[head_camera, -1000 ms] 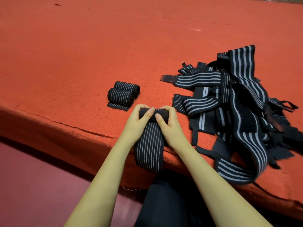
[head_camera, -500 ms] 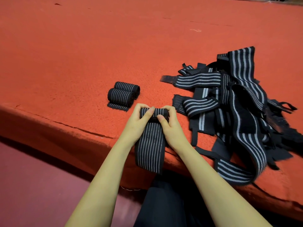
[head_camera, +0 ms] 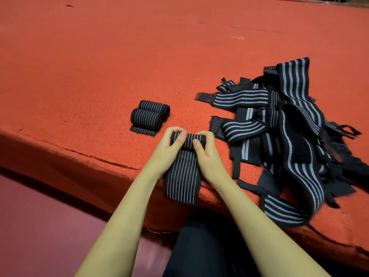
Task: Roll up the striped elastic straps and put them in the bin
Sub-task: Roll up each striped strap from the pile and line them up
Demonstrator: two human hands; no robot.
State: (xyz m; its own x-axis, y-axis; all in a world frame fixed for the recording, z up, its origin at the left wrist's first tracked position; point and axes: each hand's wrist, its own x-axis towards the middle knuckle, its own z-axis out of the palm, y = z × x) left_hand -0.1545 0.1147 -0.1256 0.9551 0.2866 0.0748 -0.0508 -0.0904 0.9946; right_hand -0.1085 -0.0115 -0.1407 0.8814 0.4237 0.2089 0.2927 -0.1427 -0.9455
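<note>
At the near edge of the red table point(head_camera: 99, 66), your left hand point(head_camera: 169, 145) and right hand point(head_camera: 206, 152) each pinched an end of the strap point(head_camera: 182, 176) where it was rolled. That roll lay crosswise between your thumbs. The flat tail ran straight back toward you and over the edge, so the rolling would come your way. Two finished rolls point(head_camera: 149, 116) sat just left and the loose pile point(head_camera: 289, 136) just right, probably clear of the path. No bin showed.

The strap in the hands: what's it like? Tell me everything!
The strap is black, stretchy-looking fabric with thin white stripes along it. Its far end is wound into a small roll, pinched by the left hand and right hand. Its flat tail lies on the red table, hanging over the edge.
</note>
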